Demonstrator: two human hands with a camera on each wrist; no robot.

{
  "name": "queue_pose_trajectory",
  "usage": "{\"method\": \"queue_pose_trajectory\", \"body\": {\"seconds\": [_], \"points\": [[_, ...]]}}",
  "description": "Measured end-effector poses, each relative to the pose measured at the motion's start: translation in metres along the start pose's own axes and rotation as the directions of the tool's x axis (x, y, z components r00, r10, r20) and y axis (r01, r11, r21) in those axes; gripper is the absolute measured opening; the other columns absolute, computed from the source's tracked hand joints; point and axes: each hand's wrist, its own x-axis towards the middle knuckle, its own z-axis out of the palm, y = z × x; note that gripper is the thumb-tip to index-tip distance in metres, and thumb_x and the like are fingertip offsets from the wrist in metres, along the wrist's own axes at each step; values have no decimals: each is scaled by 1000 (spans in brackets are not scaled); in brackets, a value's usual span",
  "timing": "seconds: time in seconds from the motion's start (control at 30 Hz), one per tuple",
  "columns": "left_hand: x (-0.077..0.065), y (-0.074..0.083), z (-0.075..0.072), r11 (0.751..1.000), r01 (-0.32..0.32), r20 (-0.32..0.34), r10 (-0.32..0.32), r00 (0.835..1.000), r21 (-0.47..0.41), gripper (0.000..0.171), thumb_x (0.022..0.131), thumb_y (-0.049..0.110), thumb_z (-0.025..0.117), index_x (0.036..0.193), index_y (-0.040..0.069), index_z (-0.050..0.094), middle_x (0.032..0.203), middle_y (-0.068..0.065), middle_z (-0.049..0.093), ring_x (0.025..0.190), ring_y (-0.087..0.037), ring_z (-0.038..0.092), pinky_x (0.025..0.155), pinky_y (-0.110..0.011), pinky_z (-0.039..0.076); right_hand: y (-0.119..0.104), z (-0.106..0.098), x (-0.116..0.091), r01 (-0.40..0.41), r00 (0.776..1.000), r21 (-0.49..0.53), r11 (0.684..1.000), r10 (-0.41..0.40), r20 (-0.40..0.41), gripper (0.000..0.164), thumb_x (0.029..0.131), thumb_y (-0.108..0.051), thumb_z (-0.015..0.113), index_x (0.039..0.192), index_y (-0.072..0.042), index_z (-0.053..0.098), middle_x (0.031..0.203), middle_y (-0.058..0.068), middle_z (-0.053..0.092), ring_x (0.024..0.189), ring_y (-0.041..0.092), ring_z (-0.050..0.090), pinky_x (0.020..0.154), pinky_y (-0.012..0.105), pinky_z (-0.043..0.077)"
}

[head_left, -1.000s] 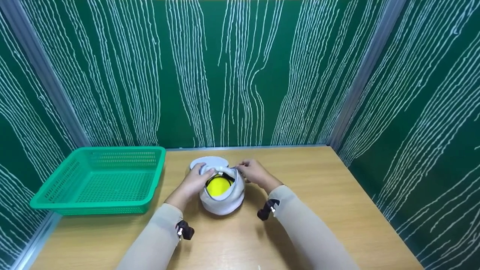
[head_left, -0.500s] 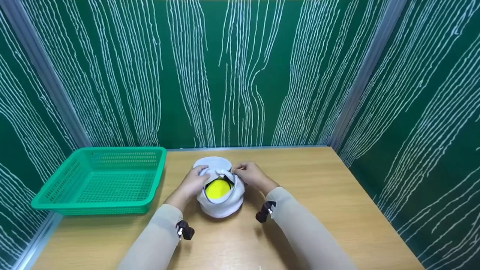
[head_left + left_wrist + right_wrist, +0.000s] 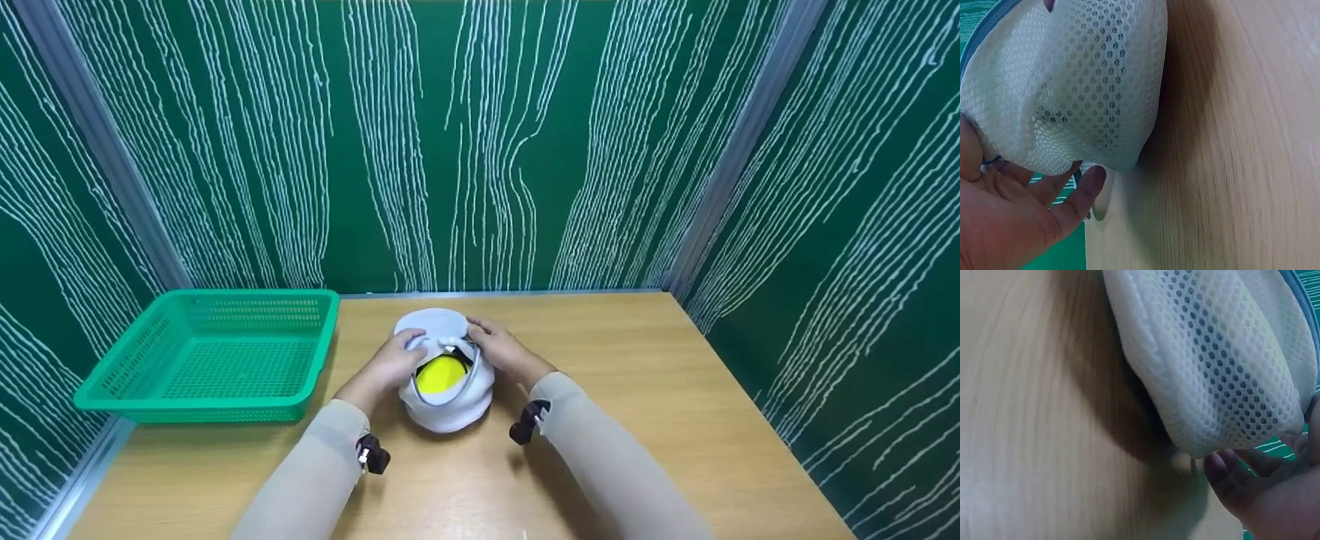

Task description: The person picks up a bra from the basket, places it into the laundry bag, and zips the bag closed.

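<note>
A round white mesh laundry bag (image 3: 448, 416) stands on the table with its zipped mouth open. Its round lid flap (image 3: 433, 322) is folded back at the far side. Inside the mouth lies a bright yellow round thing (image 3: 441, 375) with a dark edge; its kind cannot be told. My left hand (image 3: 394, 361) grips the bag's rim at the back left, thumb on the near side and fingers behind. At the back right, my right hand (image 3: 504, 351) holds the rim near the flap. Both wrist views show honeycomb mesh (image 3: 1089, 84) between hand and table; some fingertips are hidden.
A green plastic basket (image 3: 315, 375) stands to the left of the bag on the wooden table (image 3: 637, 420). Green walls (image 3: 525, 150) with white wavy lines rise behind and at both sides. A small black device (image 3: 373, 455) is strapped at each wrist.
My right hand's fingers have shifted from a pinch at the rim to a wider hold round the bag's back right. More of the lid flap shows behind the mouth. My left hand keeps its grip.
</note>
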Motion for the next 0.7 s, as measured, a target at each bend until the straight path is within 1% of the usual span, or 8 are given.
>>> {"method": "queue_pose_trajectory", "body": {"seconds": [0.13,0.27,0.37,0.5,0.7], "points": [[0,0,0,1000,-25,-6,25,1000,-6,52,118,20,53,169,12,51,182,-23,38,172,-44,30,144,-62,16,0,0,1,-30,999,-1,1000,30,46,61,123,-44,42,174,-10,44,182,17,42,175,39,27,145,57,16],[-1,0,1,999,-46,-7,46,999,-26,51,116,17,55,166,9,54,180,-25,40,173,-45,29,144,-62,15,4,0,4,-53,996,27,998,51,69,60,124,-45,39,170,-10,52,181,18,43,175,39,26,145,55,14],[-2,0,1,998,-43,-9,42,999,-35,51,116,17,55,166,9,54,180,-24,41,173,-45,29,144,-62,15,4,0,5,-77,994,44,996,73,76,59,123,-46,39,166,-11,58,181,17,44,175,38,27,146,54,13],[-2,-1,1,998,-45,-14,44,999,-38,51,116,18,55,167,9,53,180,-24,42,172,-45,30,144,-61,16,1,1,4,-104,994,76,992,101,39,57,122,-46,44,162,-10,62,177,18,49,173,38,33,145,52,17],[-3,-2,0,998,-53,-8,52,999,-38,53,116,19,56,168,10,52,180,-25,42,172,-46,31,144,-62,17,-5,3,6,-104,990,127,986,115,-83,51,117,-41,62,152,-6,71,163,18,64,159,35,53,141,49,33]]}}
